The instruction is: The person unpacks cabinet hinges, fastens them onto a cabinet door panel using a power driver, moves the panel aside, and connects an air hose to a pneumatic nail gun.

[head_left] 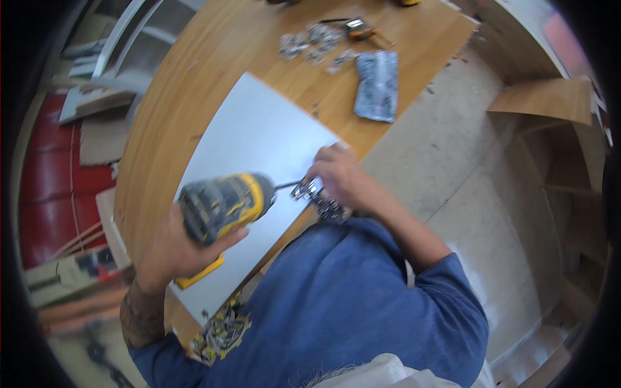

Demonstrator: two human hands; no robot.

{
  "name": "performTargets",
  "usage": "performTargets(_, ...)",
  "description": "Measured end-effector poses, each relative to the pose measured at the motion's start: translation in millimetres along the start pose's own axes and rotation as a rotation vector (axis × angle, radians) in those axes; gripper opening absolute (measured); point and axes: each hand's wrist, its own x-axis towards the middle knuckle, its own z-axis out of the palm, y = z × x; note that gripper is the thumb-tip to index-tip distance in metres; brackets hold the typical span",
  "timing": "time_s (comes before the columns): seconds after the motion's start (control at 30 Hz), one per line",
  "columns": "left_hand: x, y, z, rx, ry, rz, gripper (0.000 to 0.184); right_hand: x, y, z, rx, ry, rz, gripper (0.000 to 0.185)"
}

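My left hand (173, 249) is wrapped around the grip of a yellow and black cordless drill (223, 204). The drill's long bit (288, 185) points right, its tip at a shiny metal hinge (304, 189) near the edge of a white panel (239, 142). My right hand (337, 169) is closed with bent fingers at that hinge, thumb and fingertips beside the bit's tip. More shiny metal hinges (330, 208) lie in a pile below the right hand, against the blue shirt. Exactly where the fingers grip is blurred.
The panel lies on a wooden table (168, 116). Farther back are small clear bags of hardware (317, 42), a tape measure (359, 29) and a grey plastic packet (377, 87). A pile of metal and yellow parts (220, 333) sits at lower left. Wooden cabinet pieces (543, 103) stand right.
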Motion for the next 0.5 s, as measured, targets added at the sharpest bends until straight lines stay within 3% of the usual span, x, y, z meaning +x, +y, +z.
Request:
performTargets(0.33, 21, 25, -11, 0.093, -0.207, -0.034, 0.066, -3, 0, 2, -0.014, -0.035, 0.050, 0.019)
performTargets(0.5, 20, 40, -11, 0.188, -0.182, -0.081, 0.061, -5, -1, -2, 0.008, -0.051, 0.056, 0.022)
